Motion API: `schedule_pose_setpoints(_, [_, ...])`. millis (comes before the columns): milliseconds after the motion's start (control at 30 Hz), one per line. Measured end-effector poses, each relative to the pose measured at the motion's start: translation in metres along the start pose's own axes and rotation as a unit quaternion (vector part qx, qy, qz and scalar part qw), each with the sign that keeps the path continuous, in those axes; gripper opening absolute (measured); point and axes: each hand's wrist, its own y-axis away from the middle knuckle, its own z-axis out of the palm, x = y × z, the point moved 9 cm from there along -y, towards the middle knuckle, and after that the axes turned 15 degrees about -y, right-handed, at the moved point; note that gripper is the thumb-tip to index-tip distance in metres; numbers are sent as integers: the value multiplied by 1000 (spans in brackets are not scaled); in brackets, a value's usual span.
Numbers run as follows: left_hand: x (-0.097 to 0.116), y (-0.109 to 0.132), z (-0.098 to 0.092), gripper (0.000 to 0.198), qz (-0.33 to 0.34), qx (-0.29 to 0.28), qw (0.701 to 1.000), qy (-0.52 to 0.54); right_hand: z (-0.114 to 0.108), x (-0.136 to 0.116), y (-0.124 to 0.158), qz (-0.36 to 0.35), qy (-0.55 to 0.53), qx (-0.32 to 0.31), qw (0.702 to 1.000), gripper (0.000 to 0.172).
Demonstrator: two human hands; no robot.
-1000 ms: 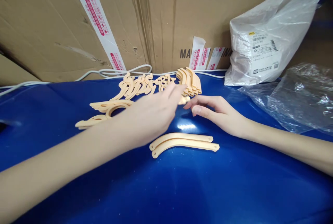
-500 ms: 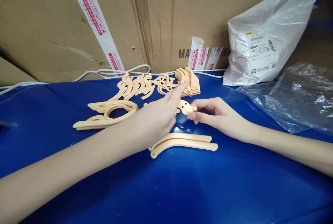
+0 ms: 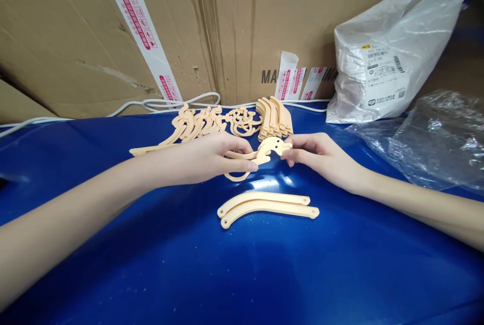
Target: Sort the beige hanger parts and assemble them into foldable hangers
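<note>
Both hands, left hand [image 3: 206, 161] and right hand [image 3: 319, 156], pinch one tan curved plastic piece [image 3: 266, 149] above a blue surface [image 3: 264, 264]; cardboard box [image 3: 227, 38] behind reads "MA".

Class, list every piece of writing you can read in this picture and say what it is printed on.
"MA": black letters on the brown cardboard box; the rest is hidden behind tape.
Red and white packing tape strips: print too small to read.
White label with barcode on the grey plastic bag: too blurred to read.
</note>
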Motion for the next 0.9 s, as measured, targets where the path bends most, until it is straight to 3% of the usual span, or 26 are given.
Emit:
schedule_pose_setpoints(133, [4, 2, 1, 34, -10, 19, 1000, -6, -3, -3, 0, -15, 47, 11, 999, 29])
schedule_pose_setpoints(233, [7, 3, 4, 33, -9, 19, 1000, -9, -4, -14, 3, -64, 92, 28, 993, 25])
schedule_pose_setpoints(300, [10, 2, 6, 31, -6, 18, 1000, -14, -3, -22, 5, -101, 101, 35, 989, 30])
schedule_pose_setpoints(400, [13, 2, 7, 30, -26, 25, 999, -21, 1, -29, 7, -132, 102, 19, 986, 26])
schedule_pose_setpoints(533, [11, 2, 2, 29, -54, 63, 996, -21, -5, -25, 5, -112, 110, 29, 987, 23])
schedule_pose_setpoints(667, [10, 1, -6, 22, -19, 133, 991, -9, -17, -22, -2, -90, 115, 28, 989, 24])
schedule_pose_setpoints(900, [18, -1, 3, 26, 43, 178, 972, -145, -26, 0, -12, -11, 75, -44, 996, 28])
